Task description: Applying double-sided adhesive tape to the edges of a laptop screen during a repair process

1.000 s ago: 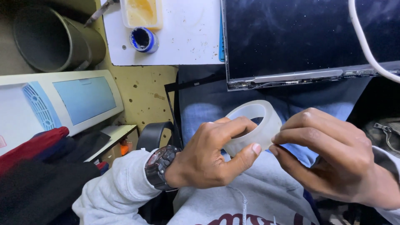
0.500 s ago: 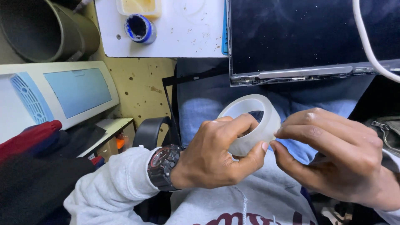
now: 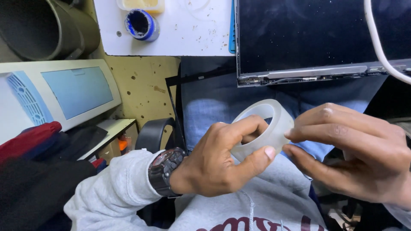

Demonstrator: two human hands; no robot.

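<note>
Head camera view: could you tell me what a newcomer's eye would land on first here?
Centre frame, a translucent tape roll sits gripped in the left hand, with the right hand pinching at its outer edge. Above them lies a dark screen panel, and a blue-rimmed pot stands on the white board.

White work board [image 3: 184, 38] sitting at top centre, speckled with small marks; a blue-rimmed round pot [image 3: 142, 24] and a yellowish container [image 3: 141, 4] resting on it. Dark panel with a metal lower edge [image 3: 317, 38] lying to its right, white cable [image 3: 379, 42] crossing it. Grey-green cylinder [image 3: 43, 28] lying top left. White device with a pale blue panel [image 3: 64, 92] leaning against a stained yellowish wall [image 3: 145, 85]. Light falling evenly.
</note>
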